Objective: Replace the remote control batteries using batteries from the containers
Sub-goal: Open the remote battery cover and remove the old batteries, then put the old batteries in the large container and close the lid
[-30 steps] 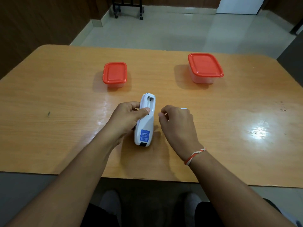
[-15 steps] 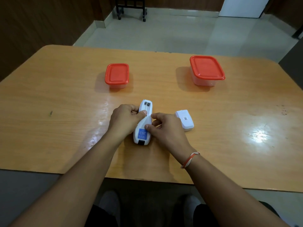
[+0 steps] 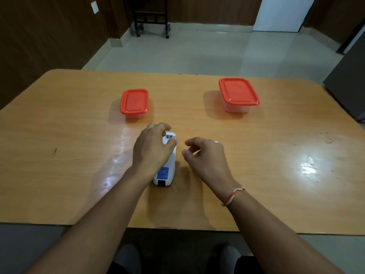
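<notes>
head cam | faces forward-down | table [image 3: 59, 135] near | single view

1. I can make out a blue rectangular label [image 3: 163, 172] on the back of the white plastic remote control [image 3: 165, 176], near the desk's front edge; its print is too small and blurred to read.
2. I find no other text, brand or number legible.

I count two red-lidded containers, a small one [image 3: 134, 103] and a bigger one [image 3: 238, 94], one remote [image 3: 165, 171] under my left hand [image 3: 153, 150], my two hands, the right [image 3: 205, 155] beside it, one wristband [image 3: 232, 196], and one table [image 3: 69, 155].
</notes>
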